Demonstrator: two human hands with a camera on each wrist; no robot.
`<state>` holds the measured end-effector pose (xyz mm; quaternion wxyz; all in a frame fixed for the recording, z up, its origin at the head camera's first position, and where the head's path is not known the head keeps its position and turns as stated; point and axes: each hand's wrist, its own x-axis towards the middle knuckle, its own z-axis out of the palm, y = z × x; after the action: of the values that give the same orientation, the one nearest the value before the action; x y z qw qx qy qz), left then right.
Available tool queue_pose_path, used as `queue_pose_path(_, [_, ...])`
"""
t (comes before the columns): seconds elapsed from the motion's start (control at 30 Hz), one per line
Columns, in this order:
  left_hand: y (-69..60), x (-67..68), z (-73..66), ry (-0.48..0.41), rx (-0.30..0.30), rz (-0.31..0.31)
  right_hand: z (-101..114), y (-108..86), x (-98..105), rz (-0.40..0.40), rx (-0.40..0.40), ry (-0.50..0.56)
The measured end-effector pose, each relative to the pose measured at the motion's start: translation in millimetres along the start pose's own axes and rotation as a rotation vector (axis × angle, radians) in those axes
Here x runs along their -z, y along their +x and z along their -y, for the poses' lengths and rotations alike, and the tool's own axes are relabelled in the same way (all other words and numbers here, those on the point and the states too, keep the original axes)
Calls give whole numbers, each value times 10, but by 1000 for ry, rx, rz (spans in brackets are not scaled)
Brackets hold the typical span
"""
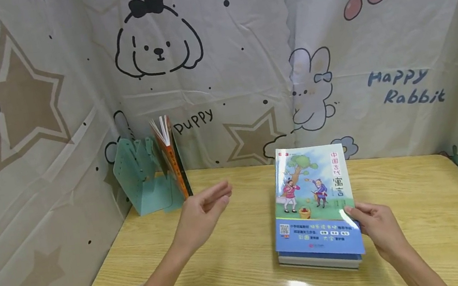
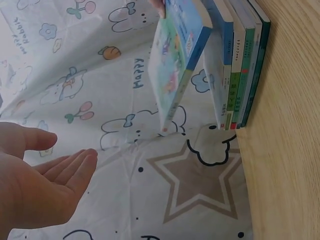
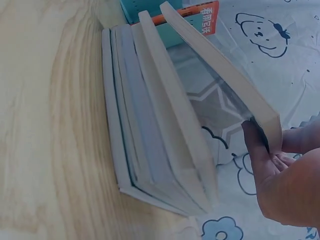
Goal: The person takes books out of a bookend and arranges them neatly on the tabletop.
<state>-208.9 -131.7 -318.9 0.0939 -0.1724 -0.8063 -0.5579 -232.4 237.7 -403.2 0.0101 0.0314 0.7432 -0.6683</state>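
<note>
My right hand (image 1: 382,229) pinches the right edge of a storybook (image 1: 313,199), whose cover has a tree, two figures and a blue lower band. The right wrist view shows this book (image 3: 225,65) raised and tilted above a stack of books (image 3: 150,125), with a gap between them. In the left wrist view, the spines of the stack (image 2: 240,65) face the camera. My left hand (image 1: 202,217) is in the air left of the books, fingers extended and holding nothing.
At the back left of the wooden table (image 1: 236,259) stands a teal bookend (image 1: 137,175). An orange-spined book (image 1: 175,165) stands upright against its right side. Patterned cloth (image 1: 222,65) surrounds the table at the back and sides.
</note>
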Motion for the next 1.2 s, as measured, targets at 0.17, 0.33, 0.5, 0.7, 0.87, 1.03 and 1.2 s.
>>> queue_pose_path(0.17, [14,37,0,10,-11,-11,-65,15,30,4,-67,-13])
queue_pose_path(0.33, [16,57,-3,-5,-23,-9,-108,13,45,8,-104,-24])
queue_pose_path(0.5, [18,66,0,-22,-20,-13,-139,24,48,16,-134,-11])
queue_pose_path(0.7, [22,76,1,-38,-15,-17,-190,56,39,21,-143,-4])
queue_pose_path(0.87, [20,83,8,-31,-1,-22,-218,76,38,33,-163,7])
queue_pose_path(1.03, [13,90,8,-27,3,-30,-221,89,31,43,-157,-15])
queue_pose_path(1.2, [13,107,0,-30,-1,-31,-203,111,40,59,-156,-41])
